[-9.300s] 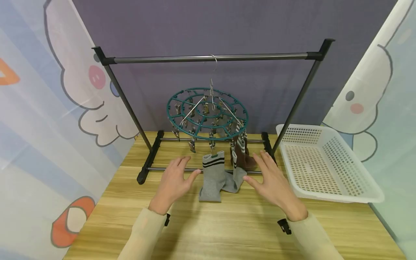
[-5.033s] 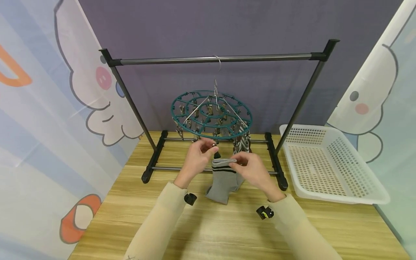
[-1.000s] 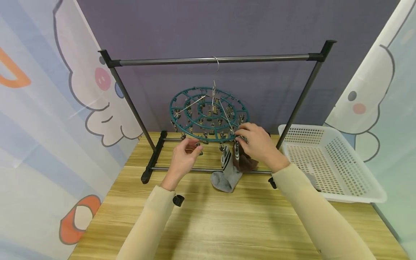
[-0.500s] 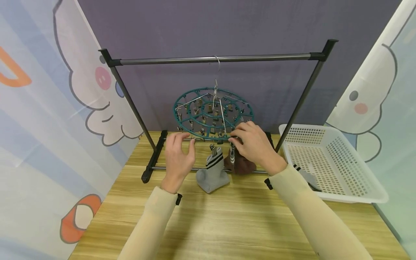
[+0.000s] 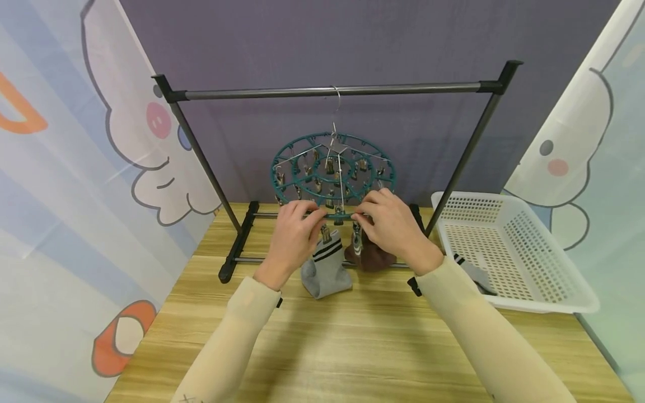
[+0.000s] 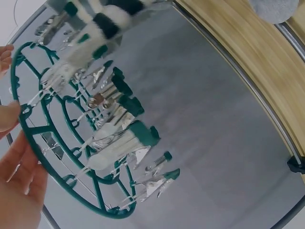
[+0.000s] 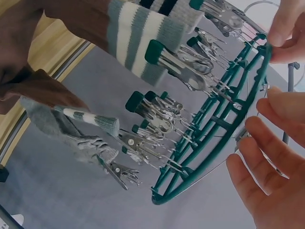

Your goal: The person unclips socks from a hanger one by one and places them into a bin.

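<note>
A round green clip hanger hangs by its hook, its near side tipped down between my hands. My left hand pinches the front rim; the left wrist view has thumb and fingers on either side of it. On the same rim, further right, my right hand holds on with thumb and index fingertips. Below the left hand, a grey sock with black stripes hangs from a metal clip. Brown socks hang to its right; their striped cuffs are clipped in the right wrist view.
A black metal rack carries the hanger and stands on the wooden table. At the right, a white plastic basket holds a grey sock with black stripes. A grey backdrop is behind the rack.
The front grey sock left the hanger and a grey striped sock appeared in the basket. The hanger has turned, bringing another grey sock forward. My left hand let go of a clip and took the rim.
</note>
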`<action>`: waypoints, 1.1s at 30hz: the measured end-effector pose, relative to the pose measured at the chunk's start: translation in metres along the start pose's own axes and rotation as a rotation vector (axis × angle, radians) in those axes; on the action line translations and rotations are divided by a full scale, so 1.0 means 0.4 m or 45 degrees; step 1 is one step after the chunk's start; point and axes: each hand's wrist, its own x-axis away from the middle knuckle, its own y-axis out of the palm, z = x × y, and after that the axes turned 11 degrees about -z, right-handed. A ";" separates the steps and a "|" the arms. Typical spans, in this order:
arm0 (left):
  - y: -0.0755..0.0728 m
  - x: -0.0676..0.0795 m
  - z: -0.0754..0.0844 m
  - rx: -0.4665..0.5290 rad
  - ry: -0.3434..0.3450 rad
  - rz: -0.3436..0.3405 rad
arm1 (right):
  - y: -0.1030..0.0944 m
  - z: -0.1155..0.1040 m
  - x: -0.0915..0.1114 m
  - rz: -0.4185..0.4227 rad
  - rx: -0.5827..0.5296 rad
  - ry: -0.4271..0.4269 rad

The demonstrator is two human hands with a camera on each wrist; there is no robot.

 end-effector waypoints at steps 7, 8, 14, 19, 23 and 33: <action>-0.002 -0.002 -0.001 -0.029 -0.041 -0.113 | 0.003 0.002 0.004 -0.036 -0.038 0.046; -0.003 -0.002 0.000 -0.027 -0.043 -0.114 | 0.003 0.003 0.004 -0.037 -0.040 0.050; -0.010 -0.004 -0.008 0.123 -0.014 -0.089 | 0.010 0.019 0.004 -0.076 -0.056 0.075; -0.010 -0.002 -0.019 0.259 0.011 -0.073 | 0.012 0.030 0.010 -0.096 -0.074 0.076; -0.006 -0.004 -0.021 0.296 -0.005 -0.065 | 0.006 0.032 0.013 -0.039 -0.058 0.047; 0.007 0.011 -0.013 0.220 -0.118 0.143 | 0.012 0.025 0.015 0.035 -0.003 0.056</action>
